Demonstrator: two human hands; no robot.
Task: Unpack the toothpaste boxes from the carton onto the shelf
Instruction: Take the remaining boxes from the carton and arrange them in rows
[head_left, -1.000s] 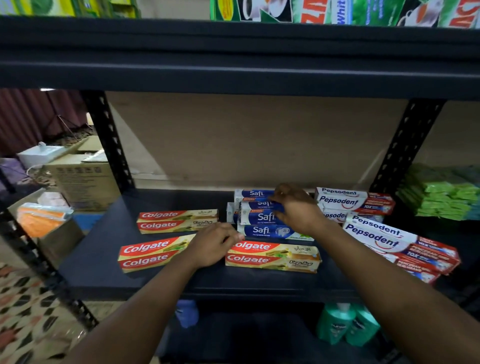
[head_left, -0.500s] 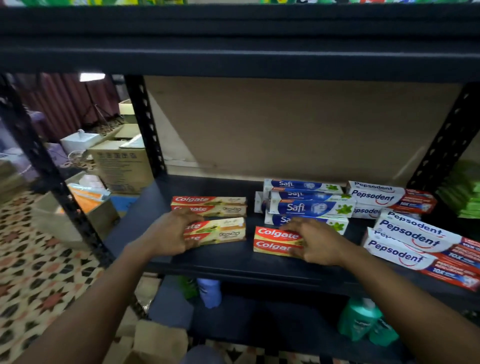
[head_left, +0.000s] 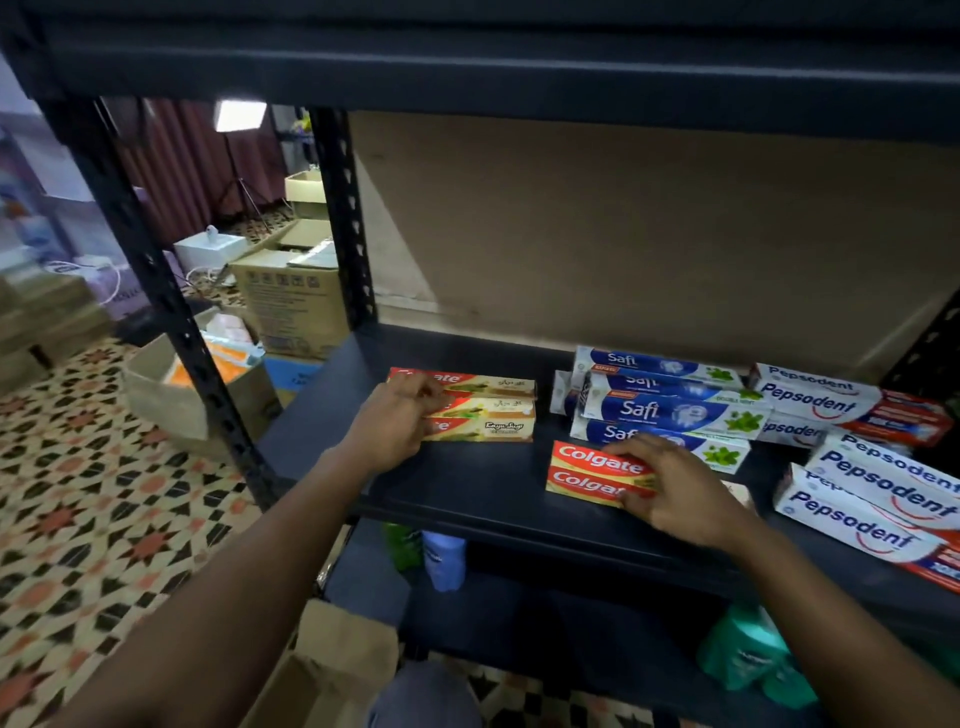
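Observation:
On the black shelf (head_left: 467, 483) my left hand (head_left: 395, 426) grips the left end of a red-and-gold Colgate box (head_left: 483, 423), pressed up against another Colgate box (head_left: 483, 382) behind it. My right hand (head_left: 675, 488) holds the front Colgate box (head_left: 592, 473), covering its right end. Behind that lies a stack of blue Safi boxes (head_left: 670, 405). White-and-red Pepsodent boxes (head_left: 878, 488) fill the right side. The open brown carton (head_left: 332, 670) sits on the floor below, at the bottom edge.
Black uprights (head_left: 156, 291) frame the shelf's left side. The lower shelf holds a blue bottle (head_left: 444, 564) and green pouches (head_left: 753, 654). Cardboard boxes (head_left: 291, 306) stand on the patterned floor to the left. A brown backboard (head_left: 623, 234) closes the rear.
My left hand slid its Colgate box back against the rear one. My right hand left the Safi stack and took hold of the front Colgate box. The view shifted left and down.

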